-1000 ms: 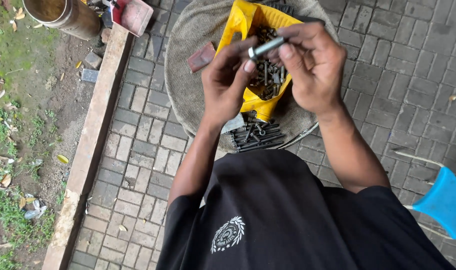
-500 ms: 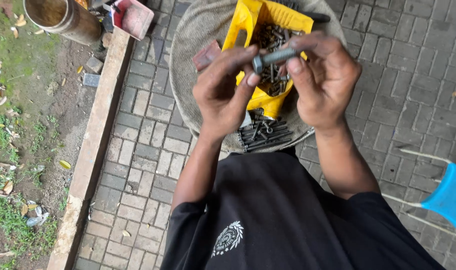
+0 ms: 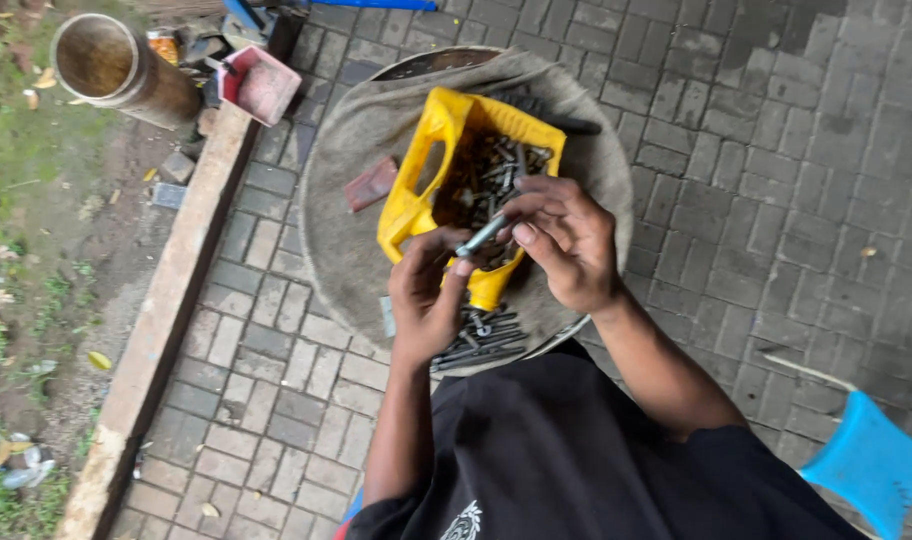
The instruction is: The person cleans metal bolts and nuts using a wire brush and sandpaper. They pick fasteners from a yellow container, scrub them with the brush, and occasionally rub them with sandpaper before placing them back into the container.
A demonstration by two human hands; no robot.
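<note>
Just above the yellow container [image 3: 416,200] of mixed hardware, both hands pinch one grey bolt [image 3: 481,237]: left hand [image 3: 428,300] at its lower end, right hand [image 3: 566,245] at the upper. It looks stiff, small, fairly light, possibly greasy; best gripped by its ends.

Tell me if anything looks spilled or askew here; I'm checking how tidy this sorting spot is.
A heap of loose bolts lies outside the yellow container, on the cloth-covered round surface by the left hand. The container sits tilted. Both hands hold one bolt; right hand.
</note>
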